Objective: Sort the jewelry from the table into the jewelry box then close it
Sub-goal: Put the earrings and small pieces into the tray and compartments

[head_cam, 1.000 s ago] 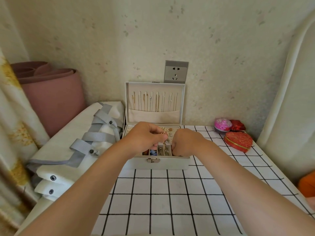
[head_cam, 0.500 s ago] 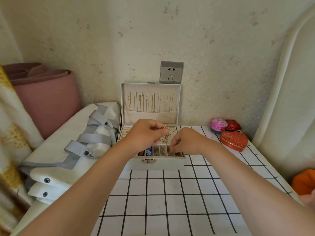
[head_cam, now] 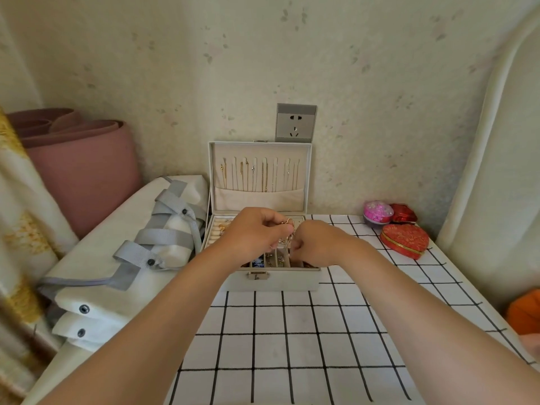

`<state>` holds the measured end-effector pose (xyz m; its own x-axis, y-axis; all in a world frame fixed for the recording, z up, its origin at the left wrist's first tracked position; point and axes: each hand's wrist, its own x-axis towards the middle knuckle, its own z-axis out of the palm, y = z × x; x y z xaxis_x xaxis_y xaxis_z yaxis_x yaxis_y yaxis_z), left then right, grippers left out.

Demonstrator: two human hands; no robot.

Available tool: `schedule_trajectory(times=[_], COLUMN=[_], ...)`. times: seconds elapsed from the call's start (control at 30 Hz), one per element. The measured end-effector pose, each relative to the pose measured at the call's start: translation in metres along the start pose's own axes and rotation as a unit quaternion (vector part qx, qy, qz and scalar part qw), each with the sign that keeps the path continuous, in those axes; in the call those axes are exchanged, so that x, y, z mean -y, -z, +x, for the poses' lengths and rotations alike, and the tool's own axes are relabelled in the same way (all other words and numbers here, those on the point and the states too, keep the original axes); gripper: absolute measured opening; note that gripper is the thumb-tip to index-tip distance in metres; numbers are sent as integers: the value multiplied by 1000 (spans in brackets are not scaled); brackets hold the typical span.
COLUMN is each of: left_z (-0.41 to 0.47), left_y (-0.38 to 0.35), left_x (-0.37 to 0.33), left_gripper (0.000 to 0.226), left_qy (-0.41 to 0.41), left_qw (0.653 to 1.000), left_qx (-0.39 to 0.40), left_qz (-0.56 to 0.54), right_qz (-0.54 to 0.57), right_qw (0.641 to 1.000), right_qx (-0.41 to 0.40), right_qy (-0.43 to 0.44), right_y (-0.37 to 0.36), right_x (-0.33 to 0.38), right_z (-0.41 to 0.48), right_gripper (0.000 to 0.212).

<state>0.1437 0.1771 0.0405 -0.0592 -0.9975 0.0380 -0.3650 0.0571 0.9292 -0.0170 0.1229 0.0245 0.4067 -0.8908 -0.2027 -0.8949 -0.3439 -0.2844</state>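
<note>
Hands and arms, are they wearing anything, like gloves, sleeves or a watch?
No. The left hand and right hand are bare, with no gloves. No sleeves, watch or bracelet show anywhere up to the picture's edge.

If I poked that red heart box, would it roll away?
Probably not: the red heart box lies flat on the checked table, so it would likely slide. Its gold-banded rim suggests a stiff shell that keeps its shape when lifted.
</note>
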Motion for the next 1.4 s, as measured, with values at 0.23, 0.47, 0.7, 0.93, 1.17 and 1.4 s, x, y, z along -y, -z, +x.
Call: schedule_trajectory(times=[0.23, 0.47, 0.7, 0.93, 1.17, 1.4], left_z=[7, 22, 21, 17, 18, 19], left_y=[-15, -28, -28, -28, -36, -32], left_x=[6, 23, 27, 29, 36, 39], left_gripper=[5, 6, 21, 17, 15, 17], left_qy=[8, -21, -33, -102, -140, -187], left_qw=[1000, 972, 948, 961, 951, 905], left_qx=[19, 39, 57, 44, 17, 36], left_qz=[21, 231, 312, 252, 276, 381], right_qz=[135, 154, 163, 238, 235, 191], right_qw=[984, 976, 975, 962, 962, 954], right_qx=[-112, -150, -153, -123, -138, -226], right_qy=[-7, -16, -13, 47, 11, -42], right_y=[19, 15, 4, 0, -5, -1], right_x=[-30, -55, -61, -36, -34, -46], right_z=[-9, -18, -15, -17, -8, 4], right_gripper=[14, 10, 15, 13, 16, 15])
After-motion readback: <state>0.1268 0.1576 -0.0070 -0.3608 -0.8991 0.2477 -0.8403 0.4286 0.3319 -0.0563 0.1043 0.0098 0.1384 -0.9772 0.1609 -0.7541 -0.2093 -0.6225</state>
